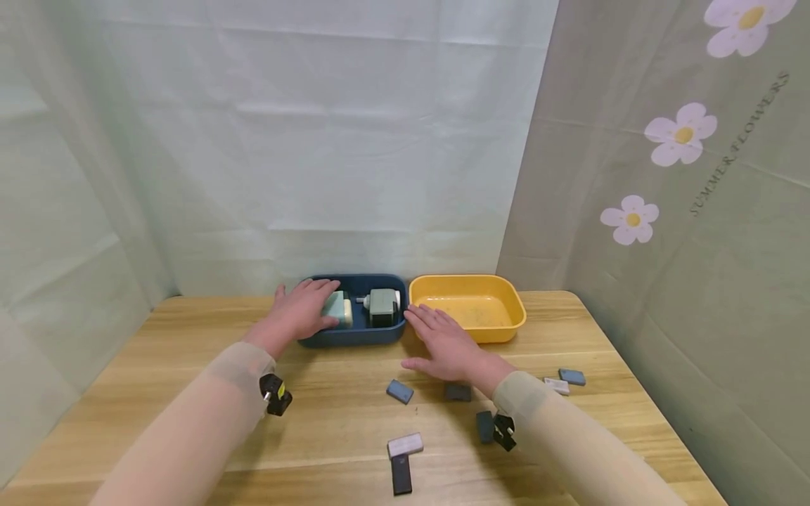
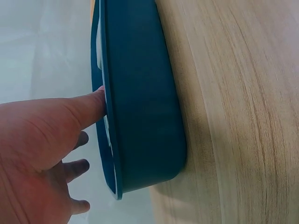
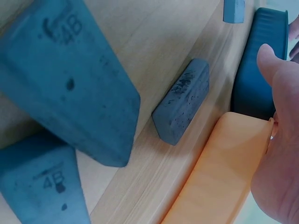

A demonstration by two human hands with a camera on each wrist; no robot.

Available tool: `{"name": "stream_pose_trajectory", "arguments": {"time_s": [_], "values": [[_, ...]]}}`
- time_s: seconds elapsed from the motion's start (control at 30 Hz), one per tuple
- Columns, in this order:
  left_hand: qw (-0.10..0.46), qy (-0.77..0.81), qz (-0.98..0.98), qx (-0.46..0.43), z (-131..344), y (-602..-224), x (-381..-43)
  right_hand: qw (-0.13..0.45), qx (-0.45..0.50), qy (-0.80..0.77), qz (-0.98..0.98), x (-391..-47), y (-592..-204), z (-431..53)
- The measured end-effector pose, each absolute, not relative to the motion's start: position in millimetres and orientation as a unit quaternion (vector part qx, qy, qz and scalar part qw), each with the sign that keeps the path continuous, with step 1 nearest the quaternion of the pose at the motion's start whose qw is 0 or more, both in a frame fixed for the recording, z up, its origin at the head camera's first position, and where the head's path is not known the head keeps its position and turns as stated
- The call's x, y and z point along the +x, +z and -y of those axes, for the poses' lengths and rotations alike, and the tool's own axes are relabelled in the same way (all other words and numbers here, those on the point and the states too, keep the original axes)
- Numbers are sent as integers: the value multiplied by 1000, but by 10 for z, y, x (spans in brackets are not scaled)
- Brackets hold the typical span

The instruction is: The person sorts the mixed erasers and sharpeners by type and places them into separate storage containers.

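My left hand (image 1: 300, 309) reaches over the left end of a blue bin (image 1: 354, 339), fingers spread; in the left wrist view its thumb (image 2: 91, 108) crosses the rim. Beside it in the bin is a pale teal and cream boxy object (image 1: 339, 309), partly covered by the hand. A grey-green boxy device (image 1: 382, 306) with a side knob lies to the right in the bin. My right hand (image 1: 448, 346), fingers straight, is over the near side where the blue bin meets a yellow bin (image 1: 487, 336). Whether its fingertips touch either rim I cannot tell.
Rectangular erasers lie on the wooden table: a blue one (image 1: 400, 391), a white one (image 1: 405, 445) against a black one (image 1: 401, 475), dark ones (image 1: 458, 392) near the right wrist, and a pair (image 1: 572, 377) at the right. Marks reading 4B show on close ones (image 3: 70, 84). Curtains hang behind.
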State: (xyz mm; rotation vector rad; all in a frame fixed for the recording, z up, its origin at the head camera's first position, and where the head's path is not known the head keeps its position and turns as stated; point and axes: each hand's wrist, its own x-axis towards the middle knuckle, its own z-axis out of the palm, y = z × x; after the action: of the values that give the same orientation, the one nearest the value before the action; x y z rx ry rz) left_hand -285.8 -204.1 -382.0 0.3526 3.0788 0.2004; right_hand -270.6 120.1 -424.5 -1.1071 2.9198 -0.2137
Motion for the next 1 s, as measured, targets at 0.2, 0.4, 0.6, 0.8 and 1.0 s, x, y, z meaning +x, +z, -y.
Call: {"name": "stream_pose_trajectory", "arguments": {"time_s": [0.2, 0.4, 0.6, 0.8, 1.0], "values": [[9, 63, -991, 116, 2044, -3792, -2820, 6, -357, -71, -931, -2719, -4247, -1199], [-3, 57, -991, 117, 2040, -3776, -2770, 5, -365, -84, -927, -2732, -4266, -1151], [-11, 56, -991, 121, 2039, -3783, -2747, -1, -374, -75, -924, -2716, -4247, -1083], [-11, 54, -991, 118, 2051, -3785, -2756, -4, -377, -70, -923, -2718, -4259, -1014], [-14, 53, -992, 114, 2066, -3793, -2756, 2, -372, -64, -926, -2717, -4253, -932]]}}
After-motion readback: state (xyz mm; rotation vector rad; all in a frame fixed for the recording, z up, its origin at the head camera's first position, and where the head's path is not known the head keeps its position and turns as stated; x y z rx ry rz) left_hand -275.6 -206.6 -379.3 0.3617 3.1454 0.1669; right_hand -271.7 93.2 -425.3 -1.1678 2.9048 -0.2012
